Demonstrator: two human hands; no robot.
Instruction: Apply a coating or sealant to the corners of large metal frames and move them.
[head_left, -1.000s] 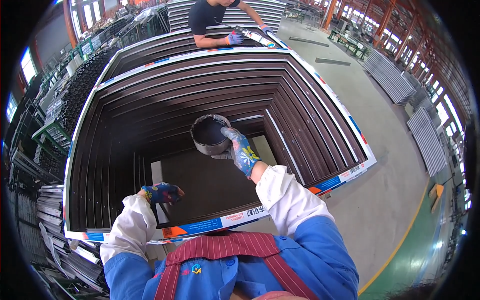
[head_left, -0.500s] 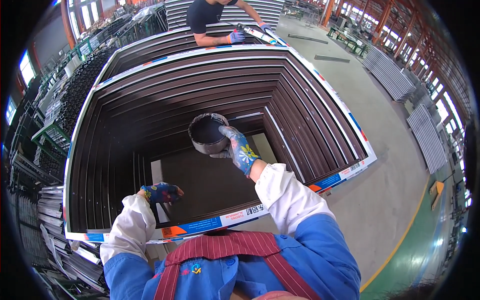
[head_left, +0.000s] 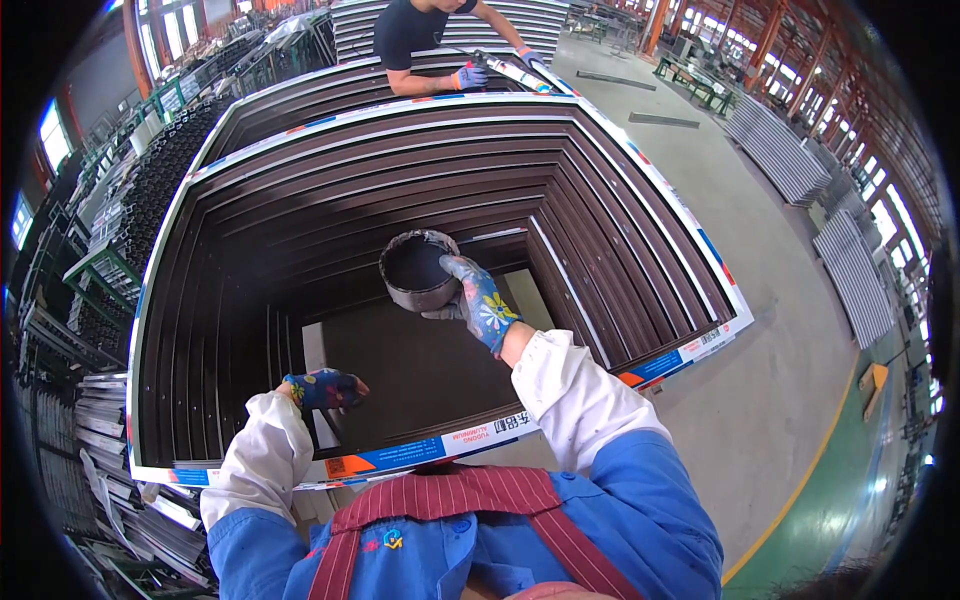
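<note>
Tin (head_left: 418, 270) sits over the frame stack (head_left: 300, 200), my right hand (head_left: 480, 303) pinching its rim at 4 o'clock; left hand (head_left: 322, 388) is curled on a frame rail. I judge it light, stiff, easily tipped.

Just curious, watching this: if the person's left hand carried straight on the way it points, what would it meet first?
The left hand points right and slightly forward, low inside the stacked frames. Going on, it would probably first meet the dark panel on the frames' bottom, though depth is hard to judge here.
</note>
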